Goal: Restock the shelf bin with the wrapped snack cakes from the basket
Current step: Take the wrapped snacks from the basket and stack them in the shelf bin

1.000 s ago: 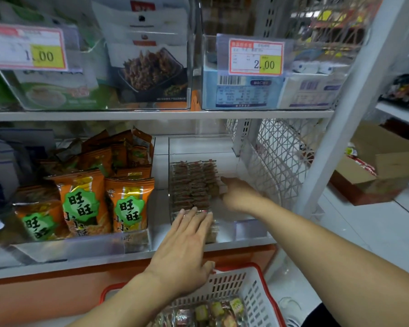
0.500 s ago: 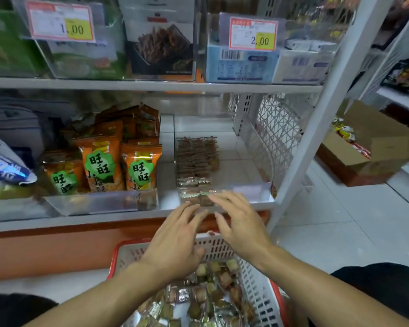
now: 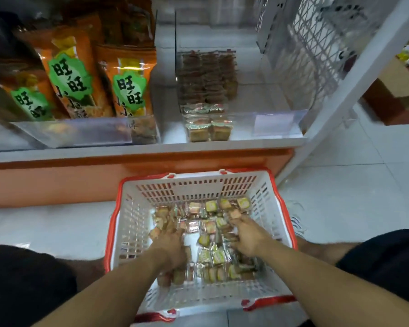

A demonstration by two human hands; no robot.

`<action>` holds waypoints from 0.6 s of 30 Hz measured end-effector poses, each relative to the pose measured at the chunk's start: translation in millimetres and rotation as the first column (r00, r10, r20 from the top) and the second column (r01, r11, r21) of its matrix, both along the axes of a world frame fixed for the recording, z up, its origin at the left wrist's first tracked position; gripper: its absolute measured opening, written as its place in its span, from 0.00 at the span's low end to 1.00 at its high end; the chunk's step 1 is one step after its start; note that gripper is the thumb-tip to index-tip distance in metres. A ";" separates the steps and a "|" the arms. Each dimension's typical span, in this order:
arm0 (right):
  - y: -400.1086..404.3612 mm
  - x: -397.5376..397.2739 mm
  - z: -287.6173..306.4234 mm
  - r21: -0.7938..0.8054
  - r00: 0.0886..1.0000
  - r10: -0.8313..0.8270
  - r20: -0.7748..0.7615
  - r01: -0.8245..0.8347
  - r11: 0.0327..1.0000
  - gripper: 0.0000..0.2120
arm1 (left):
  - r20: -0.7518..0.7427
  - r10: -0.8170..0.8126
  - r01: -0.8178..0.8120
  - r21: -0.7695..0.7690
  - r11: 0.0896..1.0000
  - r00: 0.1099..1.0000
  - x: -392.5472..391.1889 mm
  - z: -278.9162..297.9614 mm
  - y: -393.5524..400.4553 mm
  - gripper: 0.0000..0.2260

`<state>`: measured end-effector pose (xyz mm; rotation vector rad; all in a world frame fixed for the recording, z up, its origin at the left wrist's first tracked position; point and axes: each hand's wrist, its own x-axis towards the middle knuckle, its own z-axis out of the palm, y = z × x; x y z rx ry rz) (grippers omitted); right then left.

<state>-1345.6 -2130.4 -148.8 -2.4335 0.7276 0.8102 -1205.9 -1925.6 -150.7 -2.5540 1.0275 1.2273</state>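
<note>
A white basket with a red rim (image 3: 198, 179) stands on the floor in front of the shelf, between my knees. Several wrapped snack cakes (image 3: 213, 254) lie loose inside it. My left hand (image 3: 169, 244) is down in the pile on the left, its fingers curled round a few cakes. On the right of the pile, my right hand (image 3: 244, 234) pinches one cake at its fingertips. The clear shelf bin (image 3: 279, 119) on the bottom shelf holds rows of stacked cakes (image 3: 206, 76) along its left side. The bin's right part is bare.
Orange snack bags (image 3: 128, 88) fill the neighbouring bin on the left. A white wire mesh panel (image 3: 316, 55) and a slanted white upright (image 3: 340, 102) close the shelf on the right. Beyond the upright, a cardboard box (image 3: 397, 95) sits on the tiled floor.
Both hands have come down from the front of the shelf bin into the basket and taken hold of cakes. The view has tilted downward.
</note>
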 end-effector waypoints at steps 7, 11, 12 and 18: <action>14.4 -9.4 -52.2 0.111 0.958 0.114 -0.263 -0.087 0.990 0.46 | -0.300 0.087 -0.088 0.011 0.996 0.950 -26.0 -51.9 -2.8 0.26; 15.2 -9.5 -65.9 0.060 0.954 0.147 -0.262 -0.136 0.989 0.50 | -0.343 0.142 -0.148 0.007 0.989 0.929 -39.7 -69.0 -6.8 0.35; 15.2 -8.9 -68.4 0.049 0.949 0.156 -0.273 -0.148 0.988 0.51 | -0.335 0.119 -0.124 0.005 0.992 0.935 -41.8 -73.4 -8.9 0.38; 19.9 -3.3 -78.3 0.044 0.972 0.143 -0.185 -0.137 0.990 0.46 | -0.233 0.180 -0.182 0.014 0.983 0.956 -48.1 -94.4 -22.6 0.50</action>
